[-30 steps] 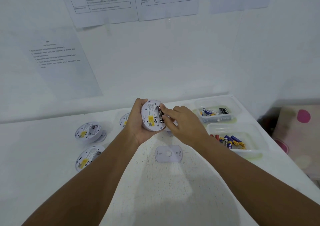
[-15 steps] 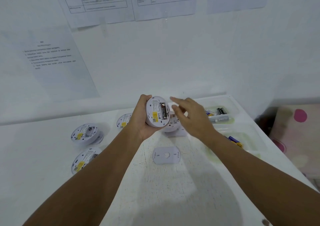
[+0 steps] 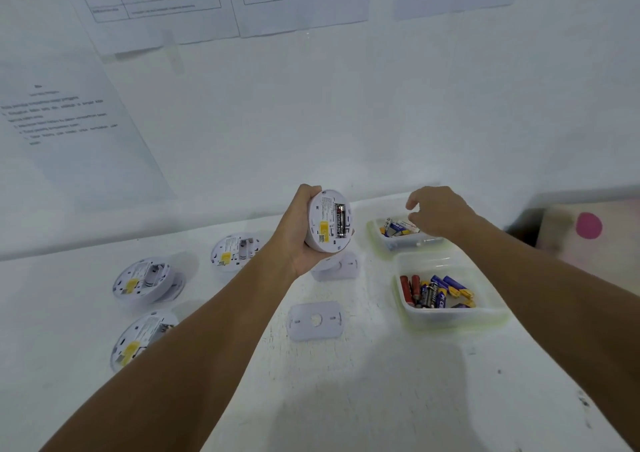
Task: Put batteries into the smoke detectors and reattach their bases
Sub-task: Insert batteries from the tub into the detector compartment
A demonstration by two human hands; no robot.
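Three smoke detectors (image 3: 147,280) lie at the table's (image 3: 363,382) left. A base plate (image 3: 316,320) lies centrally. Two battery tubs stand right, far tub (image 3: 403,240) behind near tub (image 3: 446,313).

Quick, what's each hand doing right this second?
Left hand: holding the smoke detector, fingers curled round it.
Right hand: empty, fingers loosely curled, over the far battery tray.

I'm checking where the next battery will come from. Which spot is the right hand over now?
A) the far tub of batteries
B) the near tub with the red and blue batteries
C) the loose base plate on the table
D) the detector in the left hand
A: the right hand hovers with loosely curled fingers over the far tub, away from the detector that the left hand holds.
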